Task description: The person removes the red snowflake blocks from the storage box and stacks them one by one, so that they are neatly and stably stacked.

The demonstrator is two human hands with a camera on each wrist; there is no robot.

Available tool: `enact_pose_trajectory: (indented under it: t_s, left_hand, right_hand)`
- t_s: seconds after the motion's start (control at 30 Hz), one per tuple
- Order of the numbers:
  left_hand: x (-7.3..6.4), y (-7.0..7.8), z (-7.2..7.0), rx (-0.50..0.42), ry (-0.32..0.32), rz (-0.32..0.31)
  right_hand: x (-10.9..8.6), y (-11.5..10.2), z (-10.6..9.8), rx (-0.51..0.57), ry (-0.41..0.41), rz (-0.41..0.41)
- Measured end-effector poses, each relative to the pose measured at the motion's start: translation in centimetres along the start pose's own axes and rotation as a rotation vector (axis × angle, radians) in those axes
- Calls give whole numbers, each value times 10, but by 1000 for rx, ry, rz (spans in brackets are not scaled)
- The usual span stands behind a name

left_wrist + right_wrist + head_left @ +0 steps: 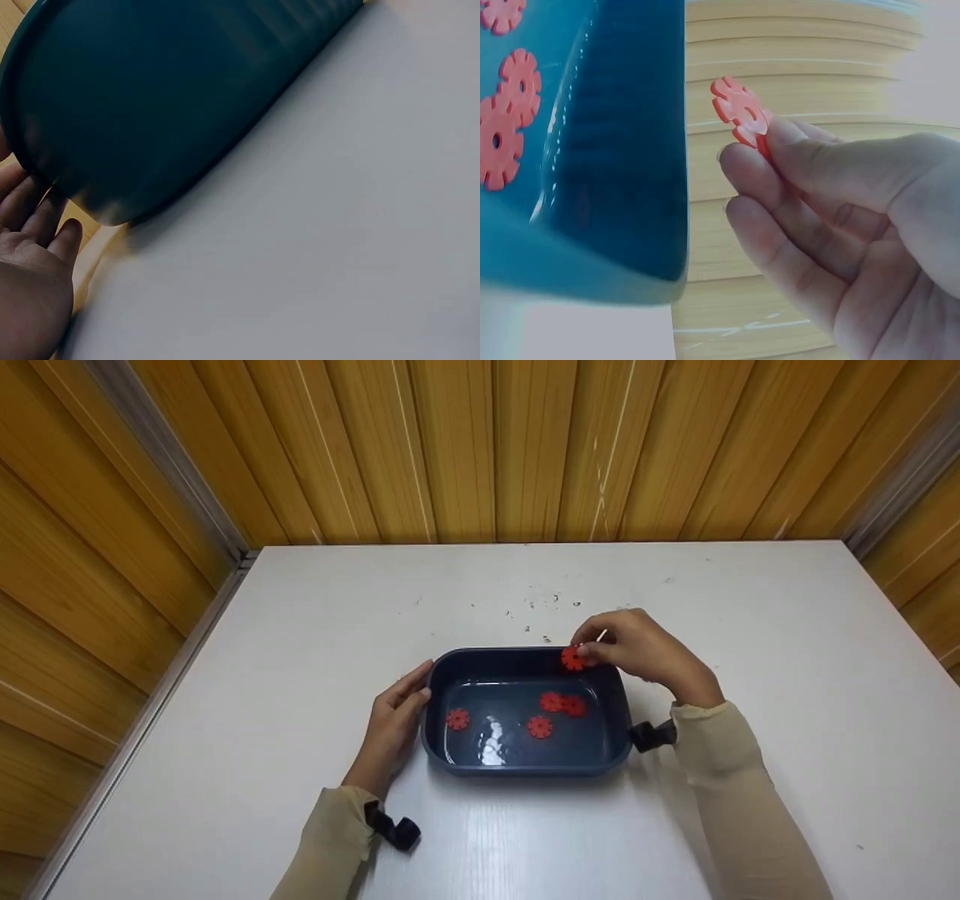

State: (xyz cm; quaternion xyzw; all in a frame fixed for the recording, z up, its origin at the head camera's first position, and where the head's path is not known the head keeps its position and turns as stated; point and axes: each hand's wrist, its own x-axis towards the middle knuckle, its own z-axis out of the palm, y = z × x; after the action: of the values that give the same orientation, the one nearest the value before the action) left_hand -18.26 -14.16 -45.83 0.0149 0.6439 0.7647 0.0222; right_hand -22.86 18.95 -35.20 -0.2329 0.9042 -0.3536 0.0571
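- Pinching a red notched disc (573,658) between thumb and fingertips, the right hand (637,649) is hovering at the far right corner of the blue tray (525,770) in the head view; whether the disc is touching the far rim, I cannot tell.
- Along the outside of the tray's left wall, the left hand (394,716) is resting with its fingers nearly straight, gripping nothing, and is probably steadying the tray on the white table (300,660).
- Inside, a lone disc (458,719) is lying at the left, a second loose disc (539,727) is sitting right of the middle, and an overlapping pair (563,703) is lying just beyond it, toward the far right.
- In the left wrist view, slightly bent fingers (41,217) are meeting the tray's rounded corner; blur is hiding how hard they are pressing. A light, even touch should be serving best, since pushing harder could be sliding the tray right.
- In the right wrist view, the thumb (799,150) is pressing one face of the tilted disc near its edge, most of it sticking out free, while the lower fingers are curling loosely, holding nothing.
- Handling this thin piece well likely means pinching firmly without bending its notches, and lifting the knuckles clear of the rim.
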Motion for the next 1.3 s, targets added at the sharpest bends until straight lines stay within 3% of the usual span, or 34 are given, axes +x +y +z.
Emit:
enact_pose_trajectory:
  t_s: [0.53, 1.0, 1.3]
  left_hand:
    - [0, -1, -4, -17, 6, 7]
    - [0, -1, -3, 6, 15, -8]
    - [-1, -1, -4, -11, 6, -9]
  right_hand:
    - [-12, 20, -4, 32, 60, 152]
    - [-28, 41, -7, 29, 182, 180]
    - [-38, 55, -7, -2, 208, 217]
